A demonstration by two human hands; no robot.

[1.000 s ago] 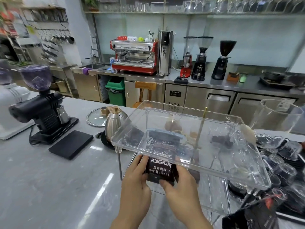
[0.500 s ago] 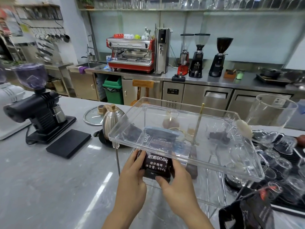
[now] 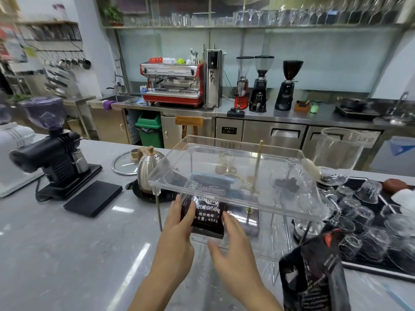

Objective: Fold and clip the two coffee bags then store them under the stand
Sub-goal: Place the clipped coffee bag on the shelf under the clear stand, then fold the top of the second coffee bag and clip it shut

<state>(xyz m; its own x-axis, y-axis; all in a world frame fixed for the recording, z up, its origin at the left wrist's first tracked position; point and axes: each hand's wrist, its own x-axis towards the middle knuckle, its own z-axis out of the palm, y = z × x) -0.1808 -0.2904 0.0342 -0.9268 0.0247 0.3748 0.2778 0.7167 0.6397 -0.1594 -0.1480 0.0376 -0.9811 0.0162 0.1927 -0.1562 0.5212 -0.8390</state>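
Observation:
A black coffee bag [image 3: 207, 215] with white print stands on the counter under the clear plastic stand [image 3: 170, 167]. A blue clip [image 3: 211, 177] across its folded top shows through the stand's tray. My left hand [image 3: 177, 234] presses on the bag's left edge and my right hand [image 3: 233, 248] on its right edge, fingers spread, so the bag is held between them. A second black coffee bag [image 3: 314, 272] stands at the lower right, its top loose with no clip on it.
A steel kettle [image 3: 149, 169] sits just left of the stand, with a black pad [image 3: 93, 198] and a black grinder [image 3: 54, 151] further left. A tray of upturned glasses [image 3: 368, 223] fills the right. A brass pole stand [image 3: 258, 173] rises behind the bag.
The clipped bag has slid a little deeper under the stand between both hands. My right hand's fingers have spread and dropped toward the bag's lower corner.

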